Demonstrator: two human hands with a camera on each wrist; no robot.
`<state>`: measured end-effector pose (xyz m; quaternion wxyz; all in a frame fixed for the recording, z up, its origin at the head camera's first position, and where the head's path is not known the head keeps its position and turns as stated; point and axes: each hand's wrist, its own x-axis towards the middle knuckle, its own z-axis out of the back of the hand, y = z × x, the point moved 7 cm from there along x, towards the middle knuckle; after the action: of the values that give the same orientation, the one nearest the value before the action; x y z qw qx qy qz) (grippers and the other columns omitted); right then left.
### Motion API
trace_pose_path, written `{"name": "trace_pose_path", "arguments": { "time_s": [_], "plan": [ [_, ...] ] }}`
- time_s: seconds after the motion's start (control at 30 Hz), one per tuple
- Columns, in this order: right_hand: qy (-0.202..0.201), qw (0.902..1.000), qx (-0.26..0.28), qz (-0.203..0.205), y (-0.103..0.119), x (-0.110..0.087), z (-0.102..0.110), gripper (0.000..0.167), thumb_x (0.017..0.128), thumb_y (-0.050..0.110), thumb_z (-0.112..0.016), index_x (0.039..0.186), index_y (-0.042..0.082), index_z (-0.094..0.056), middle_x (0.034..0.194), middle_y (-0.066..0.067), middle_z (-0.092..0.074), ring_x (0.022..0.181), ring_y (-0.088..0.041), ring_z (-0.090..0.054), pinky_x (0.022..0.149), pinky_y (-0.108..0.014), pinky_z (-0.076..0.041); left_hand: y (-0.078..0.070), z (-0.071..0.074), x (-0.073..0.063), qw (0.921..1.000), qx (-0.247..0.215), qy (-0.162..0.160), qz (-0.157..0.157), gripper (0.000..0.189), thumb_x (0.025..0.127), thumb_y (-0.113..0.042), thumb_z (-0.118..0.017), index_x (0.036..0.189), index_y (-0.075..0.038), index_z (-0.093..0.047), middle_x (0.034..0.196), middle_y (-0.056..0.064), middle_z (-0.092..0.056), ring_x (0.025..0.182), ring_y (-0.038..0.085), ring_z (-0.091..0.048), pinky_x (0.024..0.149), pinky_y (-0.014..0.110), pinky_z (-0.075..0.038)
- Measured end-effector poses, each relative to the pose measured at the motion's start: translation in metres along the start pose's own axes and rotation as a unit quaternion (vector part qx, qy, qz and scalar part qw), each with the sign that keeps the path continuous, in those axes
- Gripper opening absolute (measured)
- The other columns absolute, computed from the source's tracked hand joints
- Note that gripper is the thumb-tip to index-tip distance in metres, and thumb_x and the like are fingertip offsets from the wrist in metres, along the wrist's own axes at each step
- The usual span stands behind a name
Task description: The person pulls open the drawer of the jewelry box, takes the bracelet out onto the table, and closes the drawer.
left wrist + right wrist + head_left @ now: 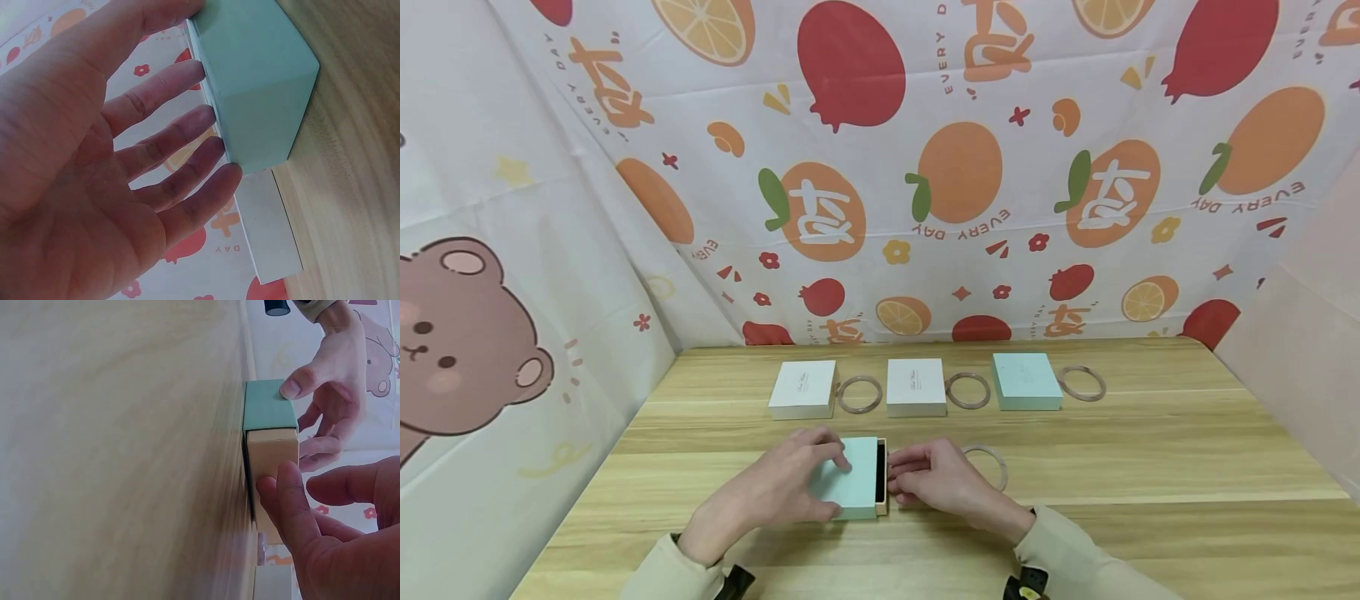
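A mint-green slide box lies on the table, its tan inner tray protruding a little at the right end, with a dark strip of the interior showing from above. My left hand holds the outer sleeve, thumb at the near top edge and fingers over the top. At the tray's right end is my right hand; its extended fingertips press against the tray end in the right wrist view, the thumb standing apart. Partly behind that hand, a pale bangle lies on the table.
Along the back stand two white boxes, one left and one central, and another mint box. Beside each lies a bangle: left, middle and right. A fruit-print cloth hangs behind the wooden table.
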<state>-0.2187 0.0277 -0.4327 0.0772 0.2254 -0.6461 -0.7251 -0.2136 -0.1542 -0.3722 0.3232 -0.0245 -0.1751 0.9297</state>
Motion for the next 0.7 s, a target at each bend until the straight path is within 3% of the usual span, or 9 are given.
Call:
{"name": "trace_pose_path", "arguments": {
  "time_s": [0.7],
  "plan": [
    [-0.002,1.0000,-0.003,0.006,-0.0013,0.0014,-0.0086,0.028,0.093,-0.002,-0.067,0.120,-0.005,-0.070,0.102,-0.012,-0.077,0.094,-0.016,-0.073,0.077,-0.029,-0.062,0.0005,-0.0008,-0.0005,1.0000,0.004,-0.001,0.000,0.035,0.072,-0.031,-0.089,0.102,-0.021,-0.072,0.116,-0.006,-0.061,0.110,0.023,-0.057,0.091,0.041,-0.051]
  ]
}}
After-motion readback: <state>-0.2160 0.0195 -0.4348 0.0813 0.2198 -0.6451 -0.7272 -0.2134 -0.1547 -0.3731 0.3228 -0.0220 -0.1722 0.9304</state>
